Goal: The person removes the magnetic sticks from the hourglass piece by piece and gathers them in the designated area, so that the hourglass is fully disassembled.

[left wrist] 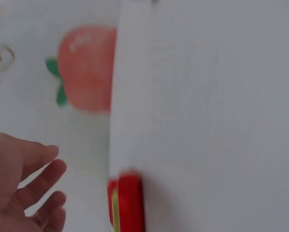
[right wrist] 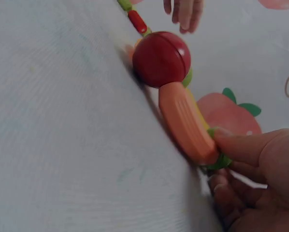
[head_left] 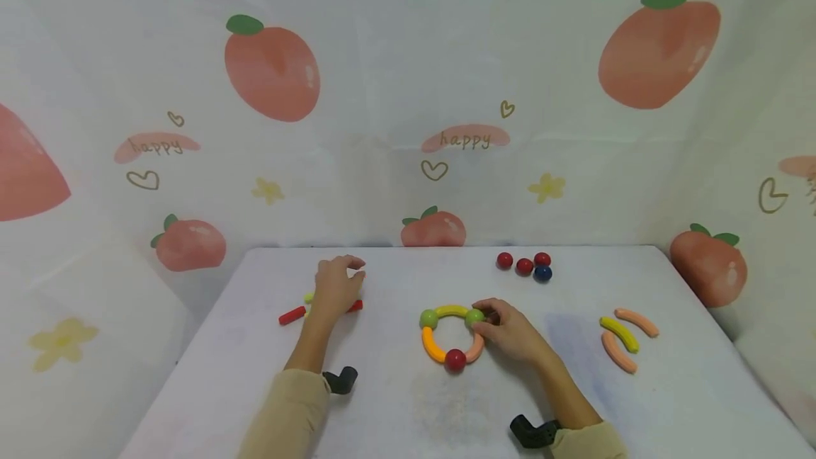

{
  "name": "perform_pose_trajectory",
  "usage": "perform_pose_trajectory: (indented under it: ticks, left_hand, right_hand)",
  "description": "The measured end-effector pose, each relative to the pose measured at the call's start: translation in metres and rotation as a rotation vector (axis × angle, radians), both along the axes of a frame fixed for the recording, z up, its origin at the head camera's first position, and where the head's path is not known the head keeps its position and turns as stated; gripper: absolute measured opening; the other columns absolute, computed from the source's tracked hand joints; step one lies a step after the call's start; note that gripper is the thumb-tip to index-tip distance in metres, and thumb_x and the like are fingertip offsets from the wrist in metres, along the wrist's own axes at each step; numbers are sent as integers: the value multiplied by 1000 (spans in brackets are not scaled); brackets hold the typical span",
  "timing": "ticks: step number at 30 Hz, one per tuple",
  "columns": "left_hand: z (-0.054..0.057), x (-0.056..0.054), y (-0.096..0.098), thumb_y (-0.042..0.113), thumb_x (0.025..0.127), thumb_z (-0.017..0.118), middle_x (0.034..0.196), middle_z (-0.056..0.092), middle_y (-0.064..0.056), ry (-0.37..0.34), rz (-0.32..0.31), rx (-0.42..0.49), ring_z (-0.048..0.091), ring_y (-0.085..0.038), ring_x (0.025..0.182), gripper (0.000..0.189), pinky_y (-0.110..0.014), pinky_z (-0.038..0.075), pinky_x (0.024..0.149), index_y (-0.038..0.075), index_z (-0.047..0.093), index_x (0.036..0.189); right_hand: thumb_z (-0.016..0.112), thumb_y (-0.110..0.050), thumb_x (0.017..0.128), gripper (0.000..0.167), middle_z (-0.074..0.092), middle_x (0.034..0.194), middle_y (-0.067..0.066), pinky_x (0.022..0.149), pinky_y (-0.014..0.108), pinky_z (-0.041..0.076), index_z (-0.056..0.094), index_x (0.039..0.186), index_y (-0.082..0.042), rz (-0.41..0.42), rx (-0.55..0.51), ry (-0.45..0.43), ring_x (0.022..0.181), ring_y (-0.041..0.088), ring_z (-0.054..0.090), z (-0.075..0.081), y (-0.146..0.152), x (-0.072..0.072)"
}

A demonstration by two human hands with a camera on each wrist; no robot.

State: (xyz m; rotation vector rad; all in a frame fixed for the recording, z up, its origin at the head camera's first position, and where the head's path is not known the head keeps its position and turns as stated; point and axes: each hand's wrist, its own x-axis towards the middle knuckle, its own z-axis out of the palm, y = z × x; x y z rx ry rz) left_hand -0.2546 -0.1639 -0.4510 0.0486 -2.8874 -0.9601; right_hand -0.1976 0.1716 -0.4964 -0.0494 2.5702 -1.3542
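A ring of curved rods and balls lies on the table near its middle. It has a yellow curved rod [head_left: 452, 310] at the top, an orange curved rod [head_left: 432, 346] at left and a salmon curved rod [right wrist: 185, 123] at right. A red ball [head_left: 455, 360] sits at the bottom, a green ball [head_left: 429, 319] at upper left. My right hand [head_left: 510, 331] pinches the green ball [head_left: 474, 317] at upper right between thumb and fingers. My left hand [head_left: 336, 285] hovers over short straight rods, red [head_left: 292, 315] and green, fingers loosely bent, holding nothing.
Several red balls [head_left: 524, 266] and a dark blue ball [head_left: 542, 273] rest near the back edge. On the right lie a yellow curved rod [head_left: 620, 334] and two salmon ones [head_left: 637, 322]. A fruit-print cloth [head_left: 370, 183] hangs behind the table [head_left: 395, 409].
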Motion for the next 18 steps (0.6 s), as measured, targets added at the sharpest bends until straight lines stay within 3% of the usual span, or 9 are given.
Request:
perform_pose_trajectory:
  ticks: [4,8,13,18]
  left_hand:
    - [-4,21,37,24,100,65,117,70,-1,-18,-85,131,59,-22,106,26,-39,56,93,17,70,124]
    - [-17,36,67,28,99,68,115,70,2,-122,-183,198,61,-16,96,27,-34,59,88,19,69,124]
    - [-30,41,88,31,98,67,119,69,2,-232,-245,243,60,-15,96,29,-38,58,93,20,68,125]
    - [-31,46,94,31,95,69,117,67,0,-262,-274,202,57,-17,97,33,-41,56,95,18,69,125]
  right_hand:
    - [73,-36,93,45,66,113,6,87,34,57,61,127,-9,-26,56,-61,98,19,58,13,1,5]
    - [73,-44,91,43,61,94,7,70,28,46,60,107,-6,-23,166,-135,86,20,54,22,0,12]
    - [72,-43,92,39,58,83,6,65,26,41,61,98,-7,-21,229,-158,79,19,53,22,-8,16]
    - [70,-34,94,28,57,78,6,63,26,41,62,96,-7,-58,229,-132,75,19,52,18,-13,17]
